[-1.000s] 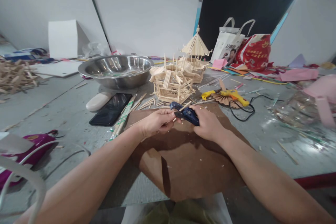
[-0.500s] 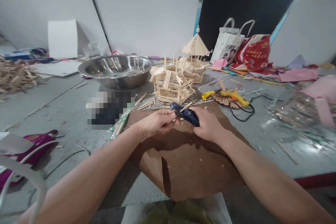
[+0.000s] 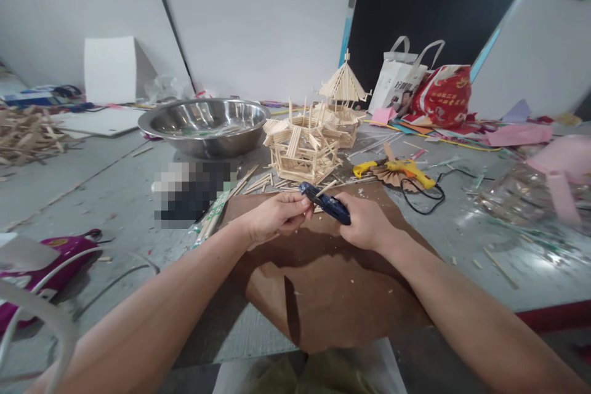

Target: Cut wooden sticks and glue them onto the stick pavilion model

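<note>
Wooden stick (image 3: 327,187) pinched at its near end by the left hand (image 3: 272,218), thumb and fingertips closed tight on it, other fingers curled in. Long axis from 8 o'clock up to 2 o'clock, far tip poking out past the blue cutters (image 3: 330,204). Cutters wrapped in the right hand (image 3: 364,221), fist closed around the handles, nose aimed toward 10 o'clock and meeting the stick just beyond the left fingertips. Blades across the stick near its middle; already biting or only touching, not clear at this size. Hands almost knuckle to knuckle, left nearer the stick's held end, right nearer its free tip. All of it low over a brown paper sheet (image 3: 332,283) at the middle of the table. At 12 o'clock, just beyond the hands, a stick-built model house (image 3: 302,148); at 11 o'clock a steel bowl (image 3: 207,126); at 1 o'clock a yellow glue gun (image 3: 406,167), well apart from the right hand.
</note>
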{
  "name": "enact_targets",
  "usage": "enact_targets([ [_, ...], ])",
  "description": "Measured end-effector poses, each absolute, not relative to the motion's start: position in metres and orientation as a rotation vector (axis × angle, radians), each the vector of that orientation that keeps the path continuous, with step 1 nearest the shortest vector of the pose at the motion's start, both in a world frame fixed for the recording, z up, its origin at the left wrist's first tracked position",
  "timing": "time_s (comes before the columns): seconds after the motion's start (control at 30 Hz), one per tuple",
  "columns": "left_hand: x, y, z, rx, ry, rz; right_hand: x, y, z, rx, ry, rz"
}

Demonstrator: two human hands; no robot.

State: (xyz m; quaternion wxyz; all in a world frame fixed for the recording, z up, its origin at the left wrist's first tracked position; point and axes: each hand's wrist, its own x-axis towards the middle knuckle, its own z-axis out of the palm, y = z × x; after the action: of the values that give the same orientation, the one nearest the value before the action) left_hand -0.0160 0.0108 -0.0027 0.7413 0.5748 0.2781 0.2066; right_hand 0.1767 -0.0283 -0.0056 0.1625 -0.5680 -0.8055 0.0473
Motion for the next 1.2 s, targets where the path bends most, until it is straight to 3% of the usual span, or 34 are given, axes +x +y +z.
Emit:
enact_targets([
  [0.23, -0.01, 0.01, -0.005, 1.466, 0.764, 0.573, 0.176, -0.023, -0.002, -1.774, -2.296, 0.187],
  [0.47, -0.003, 0.013, -0.011, 2.106, 1.246, 0.533, 0.188, -0.01, 0.005, -1.822, -2.201, 0.948],
  [0.6, -0.001, 0.01, -0.019, 2.41, 1.377, 0.376, 0.191, -0.007, -0.001, -1.886, -2.088, 1.149],
  [0.9, 0.002, 0.007, -0.019, 2.561, 1.609, 0.121, 0.185, 0.002, 0.0, -1.848, -2.217, 0.977],
  [1.2, -0.003, 0.011, -0.011, 2.523, 1.726, 0.1, 0.173, 0.013, 0.005, -1.878, -2.273, 0.81],
])
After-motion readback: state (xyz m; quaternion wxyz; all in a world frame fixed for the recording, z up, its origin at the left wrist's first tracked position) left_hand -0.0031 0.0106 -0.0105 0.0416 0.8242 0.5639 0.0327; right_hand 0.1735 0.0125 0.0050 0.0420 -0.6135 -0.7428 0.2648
